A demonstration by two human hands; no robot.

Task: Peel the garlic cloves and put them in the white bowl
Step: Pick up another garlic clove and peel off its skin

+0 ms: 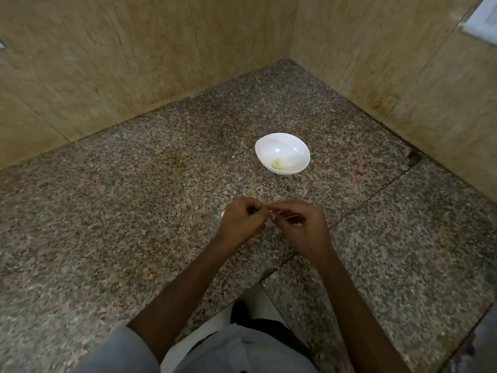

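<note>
A white bowl (282, 153) sits on the granite counter (134, 211) toward the back corner, with a small heap of pale peeled garlic (277, 165) inside it. In front of the bowl, my left hand (243, 222) and my right hand (302, 226) meet above the counter, fingers curled. Between their fingertips they pinch a small garlic clove (269, 212), of which only a pale sliver and some thin skin show. Most of the clove is hidden by the fingers.
Beige stone walls (134, 63) close off the counter at the back and right, forming a corner behind the bowl. A few pale bits of skin (223, 213) lie by my left hand. The counter's front edge runs near my torso.
</note>
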